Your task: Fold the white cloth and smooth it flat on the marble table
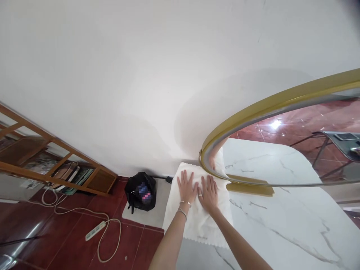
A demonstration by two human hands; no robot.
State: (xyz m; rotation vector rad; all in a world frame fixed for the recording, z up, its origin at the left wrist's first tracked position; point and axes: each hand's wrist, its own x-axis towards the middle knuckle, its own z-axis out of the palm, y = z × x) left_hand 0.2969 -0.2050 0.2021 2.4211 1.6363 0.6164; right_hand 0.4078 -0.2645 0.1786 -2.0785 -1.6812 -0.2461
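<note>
A white cloth (201,228) with a scalloped edge lies spread over the left end of a white marble-patterned tabletop (270,213). Both hands rest palm down on it, side by side. My left hand (187,188), with bracelets at the wrist, has its fingers spread flat on the cloth. Close beside it, my right hand (208,195) wears a ring and also lies flat with its fingers stretched out. Just right of the hands stands a mirror in a gold frame (244,116), its gold base (253,188) on the tabletop.
A black bag (140,191) sits on a pale mat (161,202) on the red tiled floor, left of the table. Farther left are a power strip (95,230) with a looped cord and a wooden shelf (56,161) holding books. A white wall (126,75) rises behind.
</note>
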